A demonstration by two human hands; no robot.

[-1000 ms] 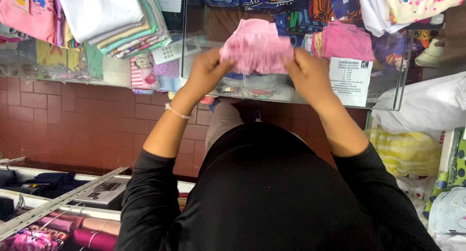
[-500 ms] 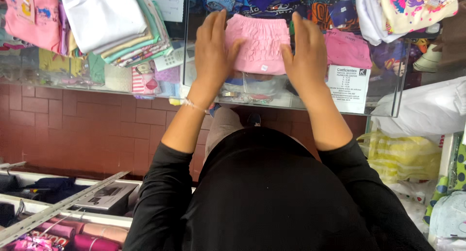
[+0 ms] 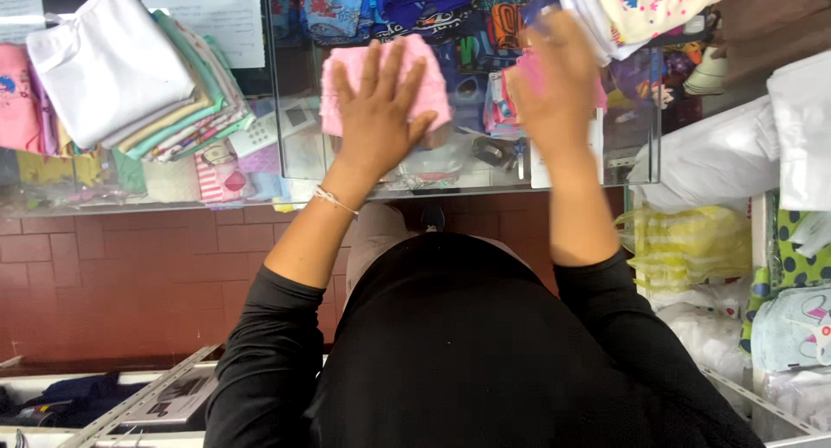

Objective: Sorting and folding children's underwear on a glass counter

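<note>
A small pink garment (image 3: 424, 76) lies folded on a glass counter (image 3: 363, 175). My left hand (image 3: 376, 110) presses flat on it with fingers spread. My right hand (image 3: 554, 84) hovers to the right of the garment, blurred, fingers apart, above another pink piece of cloth (image 3: 528, 76); nothing is gripped in it.
A stack of folded clothes (image 3: 130, 76) sits at the left of the counter. Colourful folded fabrics (image 3: 415, 6) lie at the back, a patterned white garment (image 3: 649, 2) at the top right. Plastic bags, white (image 3: 710, 162) and yellow (image 3: 684, 244), stand at the right. Red brick tiles (image 3: 130, 275) lie below.
The pink garment went from held up in both hands to lying flat on the counter. My right hand has come off it and moved right; my left hand stays pressed on it.
</note>
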